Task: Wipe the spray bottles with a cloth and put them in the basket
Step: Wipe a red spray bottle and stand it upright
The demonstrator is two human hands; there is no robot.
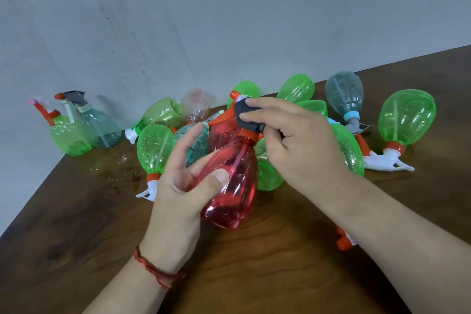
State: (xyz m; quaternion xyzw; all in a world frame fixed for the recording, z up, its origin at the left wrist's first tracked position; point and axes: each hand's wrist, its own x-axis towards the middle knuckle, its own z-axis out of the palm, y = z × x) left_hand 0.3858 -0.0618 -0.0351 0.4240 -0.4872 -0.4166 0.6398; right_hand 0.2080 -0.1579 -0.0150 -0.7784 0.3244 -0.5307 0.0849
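The left hand (183, 181) gripped a red spray bottle (233, 186) above the table (76, 250). The right hand (295, 143) pinched a grey cloth (246, 112) against the bottle's nozzle.

The left hand (178, 186) is gripping the red bottle (239, 176), thumb on top; the right hand (298, 140) is pinching the grey cloth (244, 109).

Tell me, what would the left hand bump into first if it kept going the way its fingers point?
Most likely the teal bottle, lying just beyond the fingertips of the left hand, which grips the red bottle and points away from the person. Depth is unclear.
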